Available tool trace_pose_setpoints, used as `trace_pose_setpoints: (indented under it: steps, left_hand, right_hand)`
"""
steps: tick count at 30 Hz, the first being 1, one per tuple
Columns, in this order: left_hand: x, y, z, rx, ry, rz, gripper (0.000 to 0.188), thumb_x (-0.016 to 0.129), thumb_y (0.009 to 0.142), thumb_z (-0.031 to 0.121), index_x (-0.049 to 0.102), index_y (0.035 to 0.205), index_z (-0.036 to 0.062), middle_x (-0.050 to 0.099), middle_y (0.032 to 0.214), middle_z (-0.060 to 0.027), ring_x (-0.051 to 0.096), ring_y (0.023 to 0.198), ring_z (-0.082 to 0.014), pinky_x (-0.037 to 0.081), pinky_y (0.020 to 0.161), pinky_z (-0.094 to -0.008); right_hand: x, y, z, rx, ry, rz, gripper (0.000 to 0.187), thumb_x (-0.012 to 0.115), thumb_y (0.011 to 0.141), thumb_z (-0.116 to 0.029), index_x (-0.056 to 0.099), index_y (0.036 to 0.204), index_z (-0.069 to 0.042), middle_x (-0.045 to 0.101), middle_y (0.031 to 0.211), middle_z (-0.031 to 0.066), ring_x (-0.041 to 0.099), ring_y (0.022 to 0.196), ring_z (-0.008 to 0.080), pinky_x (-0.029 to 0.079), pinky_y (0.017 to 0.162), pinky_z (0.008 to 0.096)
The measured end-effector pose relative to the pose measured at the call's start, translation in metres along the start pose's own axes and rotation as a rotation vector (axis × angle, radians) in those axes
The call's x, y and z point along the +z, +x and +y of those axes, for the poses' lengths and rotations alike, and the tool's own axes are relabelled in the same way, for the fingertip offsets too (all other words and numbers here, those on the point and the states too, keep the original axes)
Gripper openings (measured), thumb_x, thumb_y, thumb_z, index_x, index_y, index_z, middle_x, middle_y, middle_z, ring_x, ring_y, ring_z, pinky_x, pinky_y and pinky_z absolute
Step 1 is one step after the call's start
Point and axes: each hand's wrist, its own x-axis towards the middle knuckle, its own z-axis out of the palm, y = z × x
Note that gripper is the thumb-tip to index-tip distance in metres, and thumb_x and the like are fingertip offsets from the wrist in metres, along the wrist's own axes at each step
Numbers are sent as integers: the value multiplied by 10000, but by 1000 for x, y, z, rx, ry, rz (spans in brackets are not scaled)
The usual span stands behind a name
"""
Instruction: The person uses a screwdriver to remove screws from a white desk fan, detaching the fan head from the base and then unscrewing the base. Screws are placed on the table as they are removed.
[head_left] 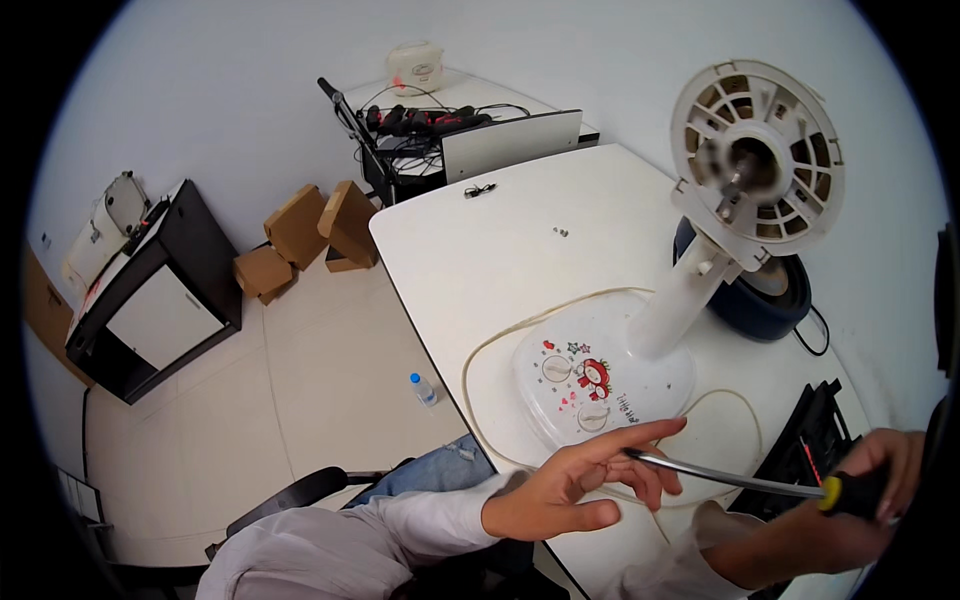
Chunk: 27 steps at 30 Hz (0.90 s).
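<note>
The white stand fan (672,308) is placed upright on the worktop (455,255), its base (655,395) beyond the left hand (585,480). The round slotted plate (822,190) is fitted at its head, and the central shaft is left exposed; no blades or front grille are seen on it. The screwdriver (735,479) is gripped by its handle in the closed right hand (880,480). The left hand is held partly open, index finger extended, near the screwdriver's tip; whether the blade is touched cannot be told. Some small parts (561,232) are laid well apart from the base. The near side is partly obstructed by the looped cord (465,385); the fan is backed by a dark blue round object (745,312), and a black case (790,450) is set near the right hand. Cardboard boxes (297,240) and a bottle (424,392) are left on the floor.
</note>
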Motion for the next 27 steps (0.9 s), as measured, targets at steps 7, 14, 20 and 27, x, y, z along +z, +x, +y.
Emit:
trace_pose_setpoints:
  steps: [7, 14, 20, 27]
  left_hand:
    - [-26, -20, 27, 216, -417, 436, 303, 344, 978, 338, 539, 983, 107, 443, 683, 26, 410, 571, -91, 393, 657, -277]
    - [-83, -53, 81, 497, -173, 806, 360, 335, 986, 321, 492, 765, 85, 409, 639, 25, 388, 565, -92, 353, 611, -224]
    - [-80, -82, 72, 141, 179, 539, 397, 387, 969, 291, 542, 767, -14, 531, 771, -75, 493, 623, -100, 408, 545, -206]
    - [-62, -62, 62, 33, 85, 457, 351, 466, 933, 241, 436, 1166, -18, 547, 768, -106, 553, 647, -158, 433, 604, -265]
  right_hand:
    - [75, -21, 130, 223, -243, 321, 279, 347, 931, -336, 380, 837, -76, 430, 648, 64, 447, 611, 161, 420, 571, 286]
    - [79, -58, 139, 1092, -1029, -136, 460, 478, 881, -382, 510, 1060, 40, 588, 867, 183, 584, 693, 195, 450, 628, 305]
    - [76, -109, 116, 1617, -626, -372, 356, 523, 906, -112, 448, 1239, -12, 548, 778, 48, 479, 586, 87, 393, 511, 240]
    - [57, -125, 18, 1249, -1261, 129, 582, 616, 812, -440, 506, 1111, 47, 593, 724, 134, 503, 445, 127, 359, 375, 220]
